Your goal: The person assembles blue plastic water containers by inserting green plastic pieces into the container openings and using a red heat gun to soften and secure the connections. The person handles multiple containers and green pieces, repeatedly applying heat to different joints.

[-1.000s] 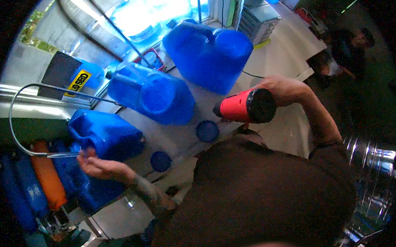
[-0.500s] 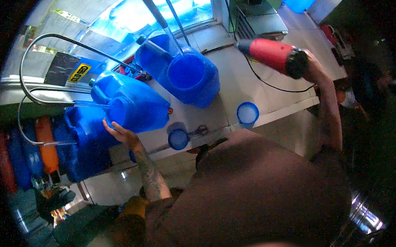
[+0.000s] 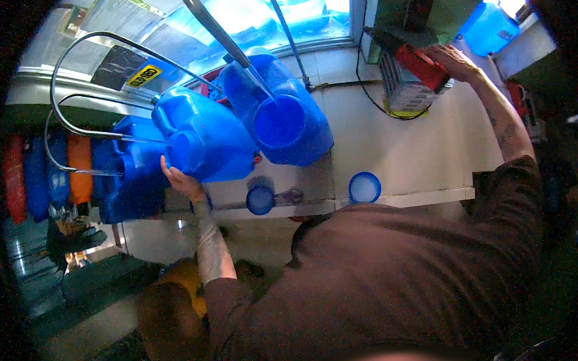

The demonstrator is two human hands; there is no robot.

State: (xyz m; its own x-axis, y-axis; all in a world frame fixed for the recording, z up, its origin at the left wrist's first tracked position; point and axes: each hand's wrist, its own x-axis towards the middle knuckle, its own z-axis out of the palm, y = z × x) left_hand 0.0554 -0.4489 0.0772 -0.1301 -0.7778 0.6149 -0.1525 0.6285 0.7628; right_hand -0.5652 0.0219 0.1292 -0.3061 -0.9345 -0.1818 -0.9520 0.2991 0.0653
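Observation:
My left hand (image 3: pixel 184 184) lies against the near side of a blue plastic water jug (image 3: pixel 220 145), fingers stretched up beside its wide mouth. Clear water runs into that mouth from a curved metal spout (image 3: pixel 83 130). My right arm reaches to the far right, where my right hand (image 3: pixel 451 62) is closed around a red heat gun (image 3: pixel 423 68) with a dark nozzle. The heat gun is over a grey box-shaped appliance (image 3: pixel 404 88), its nozzle toward the window; whether it rests there I cannot tell. My fingertips are partly hidden.
Another blue jug (image 3: pixel 312 124) stands under a second metal spout (image 3: pixel 218 35), and a third jug (image 3: pixel 130 171) fills on the left. Two round blue caps (image 3: pixel 260 200) (image 3: pixel 365 187) lie near the counter's front edge. A black cord (image 3: pixel 362 80) loops by the appliance. Coloured containers (image 3: pixel 79 167) line the left.
My right hand has carried the heat gun away from me, from above the counter to the grey appliance. My left hand stays at the jug. The view has turned slightly.

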